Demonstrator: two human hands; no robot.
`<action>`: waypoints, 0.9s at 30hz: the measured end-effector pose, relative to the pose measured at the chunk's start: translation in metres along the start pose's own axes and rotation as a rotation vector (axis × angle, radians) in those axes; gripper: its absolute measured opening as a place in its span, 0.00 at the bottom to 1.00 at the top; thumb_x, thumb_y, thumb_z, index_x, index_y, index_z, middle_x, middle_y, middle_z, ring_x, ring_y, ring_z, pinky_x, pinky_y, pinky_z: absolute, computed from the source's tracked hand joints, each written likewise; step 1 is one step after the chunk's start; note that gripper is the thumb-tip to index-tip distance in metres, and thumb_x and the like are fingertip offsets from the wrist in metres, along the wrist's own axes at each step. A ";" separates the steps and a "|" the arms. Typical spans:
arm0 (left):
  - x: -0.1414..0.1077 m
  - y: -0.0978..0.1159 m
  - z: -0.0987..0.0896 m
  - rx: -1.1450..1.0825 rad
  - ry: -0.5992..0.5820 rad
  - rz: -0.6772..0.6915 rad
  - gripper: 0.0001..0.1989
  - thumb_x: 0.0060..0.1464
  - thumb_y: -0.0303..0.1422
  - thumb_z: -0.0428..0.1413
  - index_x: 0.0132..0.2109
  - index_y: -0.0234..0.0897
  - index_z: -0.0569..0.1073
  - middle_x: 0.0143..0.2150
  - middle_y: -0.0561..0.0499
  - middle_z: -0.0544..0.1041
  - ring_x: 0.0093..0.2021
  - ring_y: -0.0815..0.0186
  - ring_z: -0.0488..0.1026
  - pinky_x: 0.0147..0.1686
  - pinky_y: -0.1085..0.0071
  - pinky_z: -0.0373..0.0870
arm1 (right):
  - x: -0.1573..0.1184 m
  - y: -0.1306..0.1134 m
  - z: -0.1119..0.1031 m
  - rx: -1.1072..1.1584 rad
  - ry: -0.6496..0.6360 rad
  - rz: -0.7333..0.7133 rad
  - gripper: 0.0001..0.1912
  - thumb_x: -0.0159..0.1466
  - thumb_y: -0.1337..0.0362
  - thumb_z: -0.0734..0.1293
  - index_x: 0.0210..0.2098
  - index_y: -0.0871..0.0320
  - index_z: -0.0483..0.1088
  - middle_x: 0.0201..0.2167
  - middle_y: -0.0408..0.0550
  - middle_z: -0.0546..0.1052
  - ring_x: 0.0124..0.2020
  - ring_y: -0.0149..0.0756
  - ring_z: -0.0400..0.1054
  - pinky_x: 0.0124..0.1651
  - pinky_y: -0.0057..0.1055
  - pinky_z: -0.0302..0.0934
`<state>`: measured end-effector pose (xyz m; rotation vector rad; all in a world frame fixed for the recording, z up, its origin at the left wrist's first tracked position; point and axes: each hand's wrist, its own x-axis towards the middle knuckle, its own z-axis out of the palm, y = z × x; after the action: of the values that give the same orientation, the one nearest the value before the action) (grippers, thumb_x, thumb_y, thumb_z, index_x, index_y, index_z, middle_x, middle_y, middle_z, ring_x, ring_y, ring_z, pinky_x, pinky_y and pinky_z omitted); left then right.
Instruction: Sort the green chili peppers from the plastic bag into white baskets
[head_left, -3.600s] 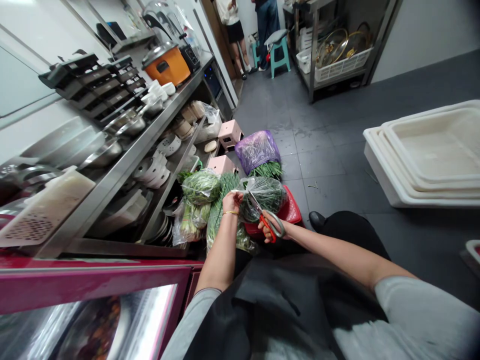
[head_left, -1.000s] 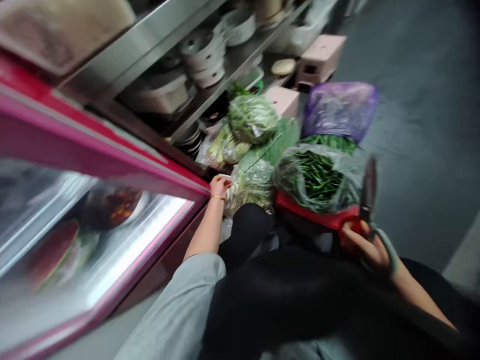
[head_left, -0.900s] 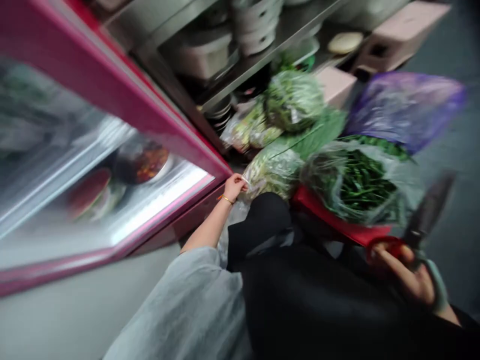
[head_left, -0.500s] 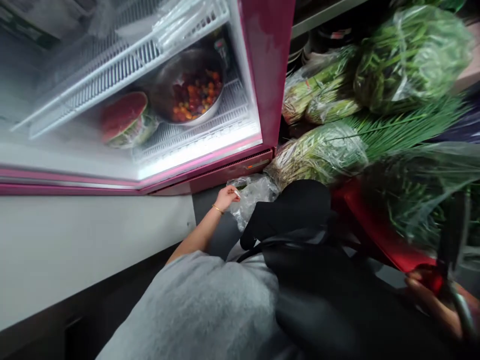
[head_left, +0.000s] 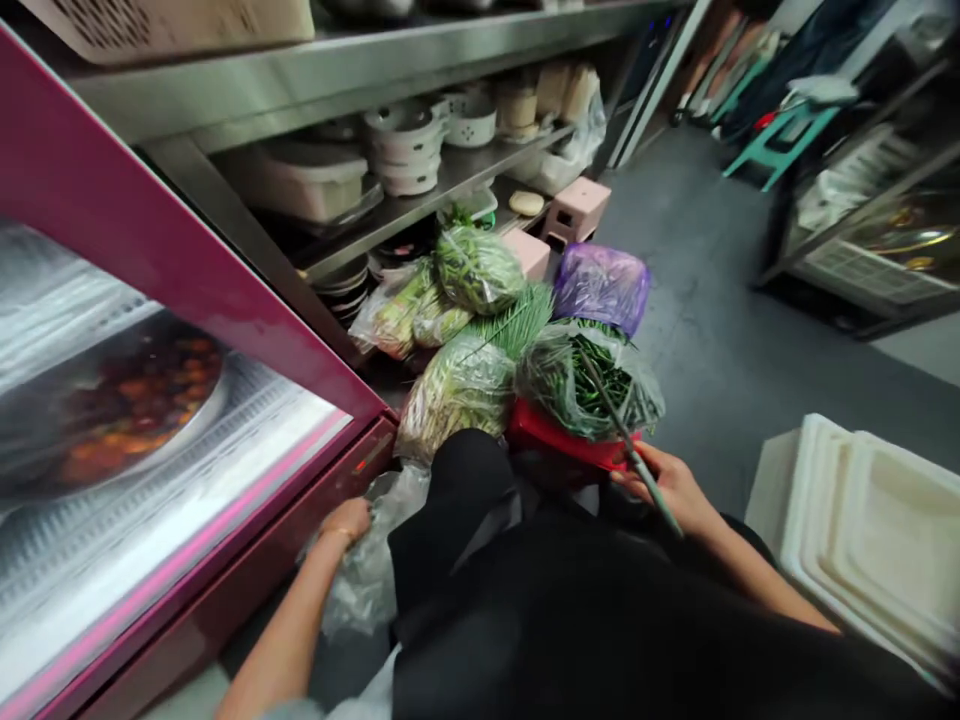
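Right hand [head_left: 667,485]: grasping scissors [head_left: 643,470] by the handles.
Scissors: blades over the open bag [head_left: 551,385]; contact unclear.
Open bag: long green pods inside; rests on red stand [head_left: 566,448].
Left hand [head_left: 349,517]: at clear plastic [head_left: 367,580]; fingers hidden, grip cannot be told.
Purple bag [head_left: 602,285]: just beyond open bag.

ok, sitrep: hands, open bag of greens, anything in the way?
Right hand on scissors. Left hand at clear plastic, grip unclear. Open bag of greens on red base, scissors across its mouth.
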<state>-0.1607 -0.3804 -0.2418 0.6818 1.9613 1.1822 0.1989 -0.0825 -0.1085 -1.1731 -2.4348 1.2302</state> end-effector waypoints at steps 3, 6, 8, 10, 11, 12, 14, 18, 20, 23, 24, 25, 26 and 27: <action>0.017 0.058 0.037 -0.034 0.018 0.035 0.10 0.45 0.37 0.66 0.37 0.44 0.80 0.42 0.46 0.81 0.52 0.48 0.75 0.56 0.55 0.65 | 0.036 -0.017 0.030 -0.014 0.018 -0.031 0.19 0.56 0.51 0.69 0.40 0.59 0.71 0.31 0.45 0.76 0.31 0.36 0.70 0.36 0.32 0.67; 0.047 0.127 0.104 -0.496 -0.211 0.104 0.26 0.49 0.43 0.63 0.54 0.40 0.74 0.51 0.44 0.78 0.54 0.54 0.74 0.55 0.60 0.68 | 0.085 -0.058 0.069 -0.045 -0.048 -0.205 0.19 0.58 0.58 0.67 0.47 0.60 0.71 0.36 0.48 0.77 0.36 0.39 0.72 0.43 0.37 0.69; 0.076 0.158 0.142 -0.795 -0.051 0.082 0.24 0.49 0.46 0.62 0.49 0.35 0.75 0.43 0.44 0.80 0.46 0.57 0.77 0.46 0.64 0.72 | 0.107 -0.086 0.084 -0.077 -0.074 -0.372 0.23 0.58 0.61 0.67 0.51 0.63 0.68 0.41 0.54 0.77 0.43 0.43 0.72 0.49 0.43 0.68; 0.106 0.171 0.158 -0.999 0.041 0.023 0.21 0.52 0.46 0.60 0.45 0.33 0.74 0.38 0.45 0.80 0.39 0.59 0.79 0.37 0.67 0.74 | 0.113 -0.101 0.082 -0.119 -0.009 -0.551 0.28 0.59 0.63 0.66 0.58 0.65 0.64 0.51 0.62 0.73 0.54 0.49 0.68 0.57 0.49 0.65; 0.120 0.171 0.159 -1.046 0.060 -0.018 0.20 0.53 0.45 0.59 0.43 0.33 0.73 0.36 0.45 0.80 0.35 0.61 0.79 0.32 0.69 0.73 | 0.111 -0.102 0.075 -0.139 0.038 -0.638 0.30 0.60 0.64 0.66 0.61 0.64 0.61 0.57 0.64 0.69 0.59 0.50 0.64 0.60 0.50 0.62; 0.132 0.169 0.155 -1.057 0.060 -0.062 0.18 0.55 0.44 0.58 0.42 0.32 0.73 0.34 0.44 0.79 0.32 0.62 0.78 0.26 0.71 0.71 | 0.106 -0.098 0.066 -0.157 0.073 -0.720 0.30 0.62 0.65 0.65 0.63 0.62 0.59 0.61 0.64 0.65 0.63 0.49 0.60 0.62 0.50 0.60; 0.153 0.159 0.141 -1.003 0.094 -0.138 0.14 0.57 0.41 0.56 0.41 0.32 0.72 0.30 0.45 0.79 0.26 0.64 0.76 0.18 0.75 0.63 | 0.090 -0.077 0.041 -0.175 0.082 -0.828 0.29 0.65 0.67 0.63 0.65 0.56 0.57 0.62 0.59 0.65 0.62 0.44 0.61 0.62 0.44 0.62; 0.181 0.144 0.118 -0.860 0.181 -0.170 0.10 0.59 0.36 0.54 0.39 0.31 0.71 0.24 0.47 0.77 0.21 0.66 0.75 0.12 0.78 0.56 | 0.060 -0.008 -0.001 -0.171 0.189 -0.686 0.19 0.66 0.68 0.63 0.56 0.53 0.67 0.45 0.51 0.77 0.45 0.34 0.75 0.45 0.27 0.71; 0.192 0.146 0.113 -0.805 0.140 -0.152 0.10 0.59 0.36 0.55 0.38 0.31 0.71 0.24 0.47 0.77 0.20 0.66 0.75 0.12 0.79 0.57 | 0.051 0.022 -0.016 -0.175 0.279 -0.599 0.14 0.65 0.67 0.64 0.50 0.54 0.71 0.41 0.49 0.79 0.41 0.34 0.76 0.43 0.26 0.71; 0.212 0.167 0.113 -0.746 0.031 -0.122 0.12 0.57 0.37 0.56 0.38 0.30 0.71 0.24 0.47 0.77 0.20 0.65 0.75 0.12 0.79 0.60 | 0.048 0.042 -0.039 -0.164 0.387 -0.502 0.10 0.64 0.64 0.66 0.46 0.53 0.73 0.39 0.48 0.80 0.39 0.36 0.77 0.44 0.28 0.72; 0.220 0.178 0.115 -0.737 -0.009 -0.115 0.12 0.57 0.37 0.57 0.38 0.29 0.71 0.24 0.46 0.77 0.21 0.65 0.76 0.12 0.79 0.60 | 0.052 0.040 -0.047 -0.146 0.405 -0.456 0.10 0.65 0.63 0.65 0.46 0.53 0.73 0.39 0.48 0.80 0.38 0.36 0.77 0.43 0.28 0.72; 0.227 0.190 0.119 -0.735 -0.050 -0.106 0.13 0.56 0.38 0.57 0.38 0.29 0.71 0.24 0.46 0.77 0.21 0.64 0.76 0.12 0.79 0.61 | 0.060 0.034 -0.055 -0.126 0.405 -0.410 0.11 0.66 0.62 0.64 0.47 0.53 0.73 0.39 0.48 0.80 0.37 0.36 0.77 0.43 0.29 0.72; 0.234 0.202 0.125 -0.737 -0.089 -0.095 0.13 0.56 0.38 0.57 0.38 0.29 0.71 0.24 0.46 0.77 0.21 0.64 0.76 0.12 0.78 0.61 | 0.072 0.025 -0.063 -0.112 0.387 -0.366 0.13 0.67 0.61 0.63 0.49 0.54 0.71 0.41 0.48 0.80 0.37 0.36 0.77 0.42 0.29 0.72; 0.239 0.214 0.131 -0.744 -0.123 -0.081 0.14 0.55 0.39 0.58 0.37 0.29 0.71 0.24 0.46 0.77 0.21 0.64 0.76 0.12 0.78 0.62 | 0.087 0.014 -0.069 -0.107 0.351 -0.334 0.16 0.68 0.59 0.62 0.53 0.54 0.69 0.42 0.50 0.79 0.38 0.36 0.77 0.43 0.30 0.72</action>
<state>-0.1815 -0.0433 -0.1658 0.2672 1.2828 1.6296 0.1804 0.0264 -0.0899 -0.8682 -2.3251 0.7380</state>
